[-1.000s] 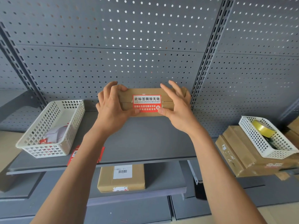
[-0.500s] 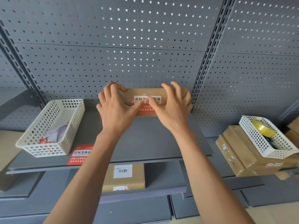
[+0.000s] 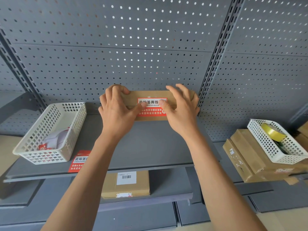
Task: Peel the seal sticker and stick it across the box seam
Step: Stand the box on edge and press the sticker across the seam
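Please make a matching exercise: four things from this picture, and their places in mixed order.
1. red and white seal sticker
2. yellow tape roll
3. barcode-labelled cardboard box
4. spare red sticker sheet

A. on the lower shelf
B. in the right white plastic basket
C. across the seam of the brown cardboard box
D. beside the left white plastic basket

Pairs: 1-C, 2-B, 3-A, 4-D

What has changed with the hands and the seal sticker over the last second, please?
The thumbs of the left hand and right hand slid together to the middle of the red and white rectangular seal sticker, then spread apart along the seam toward its ends. The brown cardboard box stayed on the grey metal shelf, the left hand still gripping its end.
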### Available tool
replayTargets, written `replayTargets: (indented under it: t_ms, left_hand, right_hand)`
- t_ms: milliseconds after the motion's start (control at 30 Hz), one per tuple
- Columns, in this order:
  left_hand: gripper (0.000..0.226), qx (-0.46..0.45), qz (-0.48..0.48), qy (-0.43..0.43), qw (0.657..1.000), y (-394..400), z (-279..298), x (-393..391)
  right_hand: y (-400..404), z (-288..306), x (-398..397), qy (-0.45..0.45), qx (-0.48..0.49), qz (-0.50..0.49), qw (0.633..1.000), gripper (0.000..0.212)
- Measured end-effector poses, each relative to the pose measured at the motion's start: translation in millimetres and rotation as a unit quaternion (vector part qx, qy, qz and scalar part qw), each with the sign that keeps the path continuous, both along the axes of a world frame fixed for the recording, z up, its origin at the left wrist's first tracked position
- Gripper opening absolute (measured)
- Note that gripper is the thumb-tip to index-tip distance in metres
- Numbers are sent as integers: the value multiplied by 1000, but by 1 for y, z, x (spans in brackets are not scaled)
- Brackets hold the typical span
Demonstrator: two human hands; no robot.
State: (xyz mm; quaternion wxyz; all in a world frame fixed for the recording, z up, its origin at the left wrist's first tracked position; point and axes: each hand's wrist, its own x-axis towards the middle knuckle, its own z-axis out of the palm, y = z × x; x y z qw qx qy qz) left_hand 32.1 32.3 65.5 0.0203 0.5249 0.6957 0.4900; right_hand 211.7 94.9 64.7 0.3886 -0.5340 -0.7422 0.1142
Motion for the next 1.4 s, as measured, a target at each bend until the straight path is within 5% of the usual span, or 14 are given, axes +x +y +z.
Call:
replayTargets:
  t_ms: [567, 833, 1100, 1400]
  left_hand:
    - [32, 13, -17, -62, 998, -5, 3, -2]
    - [59, 41, 108, -20, 993, 7, 5, 19]
    - [34, 57, 73, -26, 995, 8, -1, 9]
    - [35, 35, 15, -25, 999, 5, -2, -2]
  right_hand:
    - [-5, 7, -2, 70, -32, -9, 997, 36]
    - [-3, -1, -26, -13, 59, -138, 989, 60]
    - [2, -2, -16, 15, 31, -85, 996, 31]
    - [4, 2, 2, 0, -7, 5, 1000, 42]
